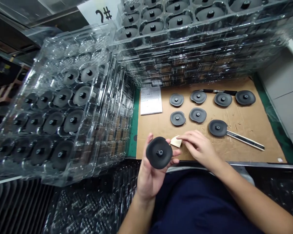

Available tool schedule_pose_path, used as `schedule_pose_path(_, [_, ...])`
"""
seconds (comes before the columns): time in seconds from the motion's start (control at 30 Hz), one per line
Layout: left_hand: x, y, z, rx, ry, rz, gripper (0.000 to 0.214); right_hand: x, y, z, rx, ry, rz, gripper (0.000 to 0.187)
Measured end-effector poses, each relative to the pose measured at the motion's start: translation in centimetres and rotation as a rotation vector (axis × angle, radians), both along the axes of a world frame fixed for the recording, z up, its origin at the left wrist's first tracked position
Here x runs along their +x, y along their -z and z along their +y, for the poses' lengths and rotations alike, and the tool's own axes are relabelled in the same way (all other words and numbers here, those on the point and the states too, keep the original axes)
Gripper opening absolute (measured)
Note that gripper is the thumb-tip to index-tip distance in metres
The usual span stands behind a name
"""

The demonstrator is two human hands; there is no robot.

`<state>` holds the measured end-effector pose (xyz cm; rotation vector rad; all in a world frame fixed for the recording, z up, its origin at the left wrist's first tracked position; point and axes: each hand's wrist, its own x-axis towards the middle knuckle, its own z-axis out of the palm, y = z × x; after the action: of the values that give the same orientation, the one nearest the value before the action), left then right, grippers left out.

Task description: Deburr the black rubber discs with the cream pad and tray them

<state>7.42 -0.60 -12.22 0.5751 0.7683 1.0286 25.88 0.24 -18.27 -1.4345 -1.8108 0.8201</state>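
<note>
From the knobbed disc [159, 152] in the left hand [148, 180], a tray stack [107, 110] stands at ten o'clock, a second stack [200, 53] at one. On the cardboard sheet [249, 120], a paper pad [151, 101] lies at twelve, a pen [212, 91] at two, a strip [245, 140] at three.

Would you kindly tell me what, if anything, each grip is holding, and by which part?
The left grip holds a dark disc from beneath and around its rim; the right grip appears to pinch a small cream piece by its upper-right edge.
</note>
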Motion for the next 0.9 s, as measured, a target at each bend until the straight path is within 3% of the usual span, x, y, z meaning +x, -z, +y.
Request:
schedule_pose_path(0.07, [0.3,0.4,0.0,0.276,-0.009,0.258,0.059,0.2,-0.8,-0.6,-0.01,0.009,0.055,0.025])
schedule_pose_path(0.2, [0.8,1.5,0.3,0.751,0.095,0.693,0.108,0.5,-1.6,-2.5,0.004,0.128,0.136,0.032])
schedule_pose_path(0.33, [0.8,2.3,0.7,0.963,0.139,0.824,0.114,1.3,-2.1,-3.8,0.12,0.109,0.097,0.047])
schedule_pose_path(0.53, [0.7,1.9,0.5,0.777,0.21,0.833,0.101,3.2,-3.3,-3.2,0.225,-0.103,-0.034,0.042])
schedule_pose_path(0.67, [0.9,1.2,0.4,0.322,0.417,0.674,0.048,2.7,-3.8,-2.7,0.265,-0.099,0.052,0.013])
schedule_pose_path(0.7, [0.8,1.1,0.2,0.217,0.441,0.638,0.04,2.3,-3.8,-2.7,0.275,-0.073,0.082,0.014])
schedule_pose_path(0.8, [0.0,1.3,-0.6,0.094,0.418,0.656,0.05,0.9,-3.3,-3.1,0.29,-0.067,0.124,0.035])
schedule_pose_path(0.9, [-2.7,1.5,-1.8,0.066,0.371,0.799,0.05,0.7,-1.6,-3.8,0.189,-0.178,0.139,0.036])
